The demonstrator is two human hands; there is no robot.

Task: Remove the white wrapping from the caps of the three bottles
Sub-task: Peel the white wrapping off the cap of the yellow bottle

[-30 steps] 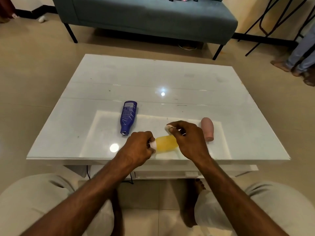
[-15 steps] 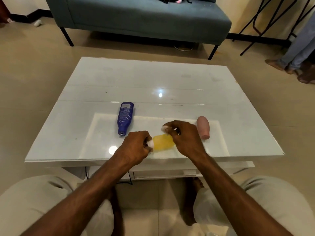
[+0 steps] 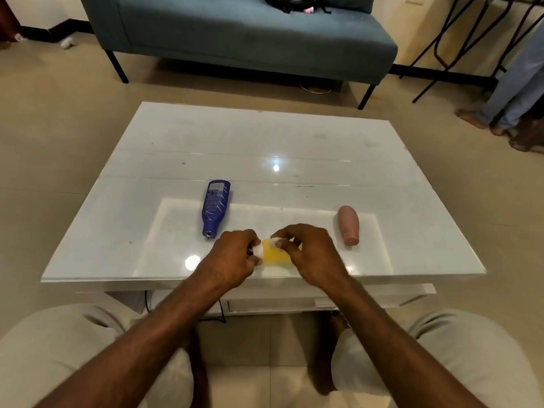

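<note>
A translucent yellow plastic bottle (image 3: pixel 275 255) lies on its side near the front edge of the glossy white glass-topped table (image 3: pixel 294 136), at about 6 o'clock from the table's middle. The left hand (image 3: pixel 235 256) is curled closed around the bottle's cap end, where a band of white wrapping (image 3: pixel 259 250) shows between the fingers. The right hand (image 3: pixel 309 251) covers the bottle's other end, its thumb and fingertips pinched on a small loose piece of white wrapping (image 3: pixel 276 242) just above the yellow body.

At 10 o'clock from the hands, near but apart, a dark blue plastic bottle with a printed label (image 3: pixel 215 209) lies on the table with its bare neck pointing toward the person. At 2 o'clock from the hands a pale pink plastic bottle (image 3: pixel 348 225) lies with its cap end toward the person; no white shows on it. Nothing lies between either bottle and the hands.

Beyond the table, at 12 o'clock, stands a teal upholstered sofa on thin black legs (image 3: pixel 250 33), with a dark bag (image 3: pixel 294 1) on its seat, cut off by the top edge. At 2 o'clock another person's legs in blue trousers (image 3: pixel 518 83) are cut off by the right edge.

The hands hide the yellow bottle's cap and both its ends, so how much wrapping is on it cannot be told.
</note>
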